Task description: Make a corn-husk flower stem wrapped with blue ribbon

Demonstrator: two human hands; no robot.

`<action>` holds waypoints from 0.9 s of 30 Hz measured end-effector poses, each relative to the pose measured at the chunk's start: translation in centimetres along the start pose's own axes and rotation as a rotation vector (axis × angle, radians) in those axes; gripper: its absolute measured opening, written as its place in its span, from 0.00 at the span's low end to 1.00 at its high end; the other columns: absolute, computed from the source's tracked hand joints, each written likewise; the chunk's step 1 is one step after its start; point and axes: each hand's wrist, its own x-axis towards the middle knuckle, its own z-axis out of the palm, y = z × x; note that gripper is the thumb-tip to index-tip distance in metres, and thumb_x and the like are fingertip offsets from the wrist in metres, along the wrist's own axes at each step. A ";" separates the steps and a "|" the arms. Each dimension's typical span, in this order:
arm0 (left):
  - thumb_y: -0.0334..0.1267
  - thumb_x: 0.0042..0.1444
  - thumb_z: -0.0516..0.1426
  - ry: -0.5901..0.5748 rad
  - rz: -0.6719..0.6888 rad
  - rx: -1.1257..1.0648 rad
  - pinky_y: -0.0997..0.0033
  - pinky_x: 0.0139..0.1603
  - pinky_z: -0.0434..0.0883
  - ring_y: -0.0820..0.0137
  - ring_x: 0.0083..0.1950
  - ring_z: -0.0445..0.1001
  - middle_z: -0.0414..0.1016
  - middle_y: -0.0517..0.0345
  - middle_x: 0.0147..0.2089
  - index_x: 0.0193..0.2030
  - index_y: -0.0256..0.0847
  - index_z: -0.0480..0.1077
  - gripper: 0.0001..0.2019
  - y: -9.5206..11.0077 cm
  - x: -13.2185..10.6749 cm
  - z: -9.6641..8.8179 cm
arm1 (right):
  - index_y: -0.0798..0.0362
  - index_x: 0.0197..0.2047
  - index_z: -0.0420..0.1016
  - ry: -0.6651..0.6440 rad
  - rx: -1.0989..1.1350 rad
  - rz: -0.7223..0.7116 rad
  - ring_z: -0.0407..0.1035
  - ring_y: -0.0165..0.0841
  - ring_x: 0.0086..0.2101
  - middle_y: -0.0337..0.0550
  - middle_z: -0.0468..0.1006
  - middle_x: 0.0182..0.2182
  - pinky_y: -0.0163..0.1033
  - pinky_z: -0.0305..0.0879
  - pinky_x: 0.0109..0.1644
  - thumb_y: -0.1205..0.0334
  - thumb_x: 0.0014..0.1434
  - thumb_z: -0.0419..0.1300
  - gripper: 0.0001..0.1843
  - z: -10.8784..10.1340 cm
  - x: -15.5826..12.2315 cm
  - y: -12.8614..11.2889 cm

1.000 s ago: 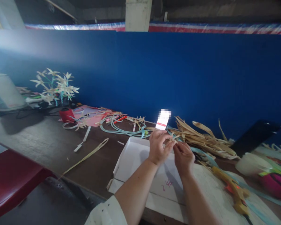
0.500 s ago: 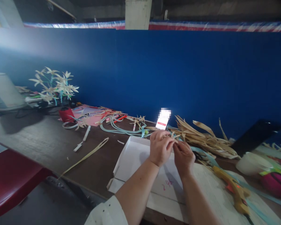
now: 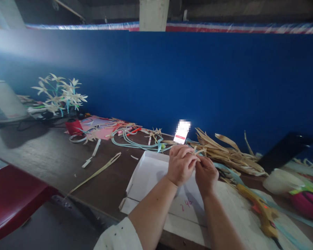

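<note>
My left hand (image 3: 181, 164) and my right hand (image 3: 207, 172) meet above a white cardboard box lid (image 3: 148, 173). Both are closed in a pinch on a small piece of dried straw leaf (image 3: 197, 150) held between the fingertips. The piece is mostly hidden by my fingers. Just beyond my hands lies a pile of dried straw leaves (image 3: 225, 152). A lit phone (image 3: 182, 132) leans against the blue wall behind.
A yellow glue gun (image 3: 261, 210) lies at the right on the white board. Pale teal strips (image 3: 135, 142), a red spool (image 3: 73, 126) and a bunch of straw flowers (image 3: 59, 95) sit at the left. A white bowl (image 3: 280, 180) and a pink container (image 3: 309, 205) stand far right.
My hands have drawn closer together, the left fingers now overlapping the right fingertips around the straw piece. Nothing else has moved.
</note>
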 end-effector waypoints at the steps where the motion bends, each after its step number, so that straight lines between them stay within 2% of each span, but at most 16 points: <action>1: 0.33 0.55 0.55 -0.005 0.001 0.002 0.59 0.60 0.58 0.66 0.56 0.64 0.74 0.57 0.47 0.37 0.44 0.73 0.06 0.0 0.0 0.0 | 0.53 0.36 0.79 0.002 0.005 0.002 0.70 0.34 0.34 0.42 0.78 0.33 0.37 0.62 0.40 0.59 0.54 0.57 0.11 0.0 0.0 0.0; 16: 0.34 0.55 0.55 -0.043 0.000 0.012 0.57 0.60 0.57 0.65 0.56 0.64 0.74 0.57 0.47 0.36 0.45 0.73 0.06 0.2 0.1 -0.1 | 0.53 0.34 0.80 0.071 -0.017 0.001 0.70 0.36 0.32 0.44 0.77 0.31 0.39 0.63 0.39 0.55 0.53 0.58 0.13 0.1 0.1 0.1; 22: 0.34 0.54 0.56 -0.030 -0.006 0.011 0.58 0.60 0.57 0.66 0.56 0.64 0.72 0.57 0.49 0.37 0.46 0.72 0.06 0.1 0.0 -0.1 | 0.54 0.36 0.79 0.034 0.064 0.042 0.70 0.35 0.34 0.45 0.77 0.33 0.39 0.63 0.41 0.53 0.53 0.59 0.14 0.1 0.1 0.4; 27: 0.33 0.51 0.55 0.016 -0.035 -0.038 0.56 0.61 0.58 0.63 0.57 0.64 0.69 0.51 0.52 0.47 0.43 0.68 0.15 0.4 -0.2 -0.1 | 0.53 0.37 0.79 0.036 0.215 0.125 0.69 0.36 0.36 0.44 0.77 0.34 0.40 0.63 0.43 0.51 0.52 0.61 0.15 0.1 0.2 0.5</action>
